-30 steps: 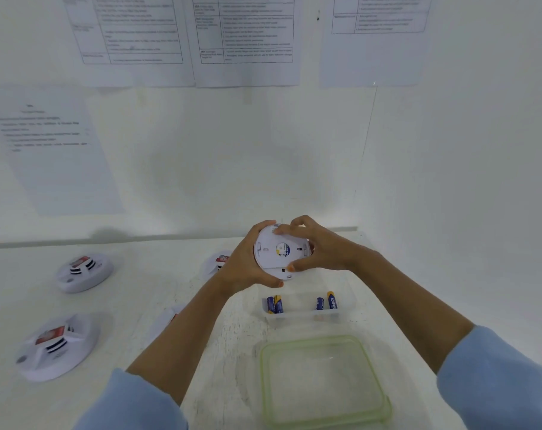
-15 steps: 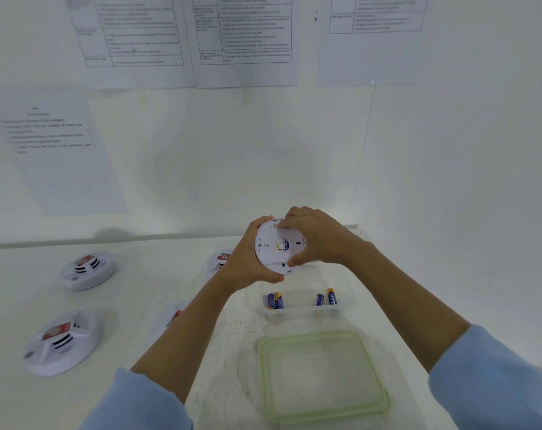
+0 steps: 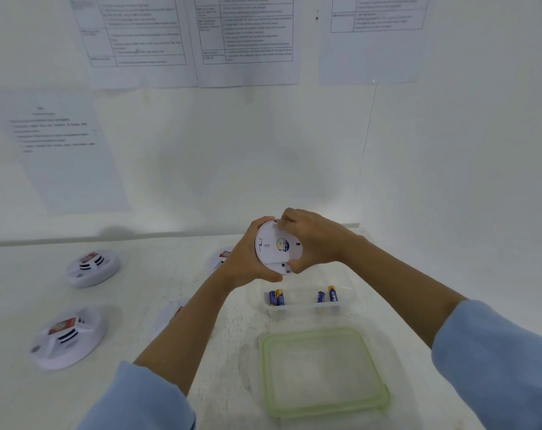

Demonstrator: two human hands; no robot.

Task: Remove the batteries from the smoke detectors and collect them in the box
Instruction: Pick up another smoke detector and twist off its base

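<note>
A smoke detector (image 3: 274,246) is held up just above the box (image 3: 304,306), its flat back turned to the person. Its left edge is gripped by the left hand (image 3: 248,259), its right edge by the right hand (image 3: 316,240). Four batteries (image 3: 276,297) are seen in the box.

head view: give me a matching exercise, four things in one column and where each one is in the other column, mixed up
Things:
1. held detector
2. batteries
3. lid
4. near left detector

Places:
a. flat on the table, nearer the camera than the box
b. gripped by the left hand and the right hand
c. on the table, red label up
d. lying in the box

Pairs: 1-b, 2-d, 3-a, 4-c
</note>
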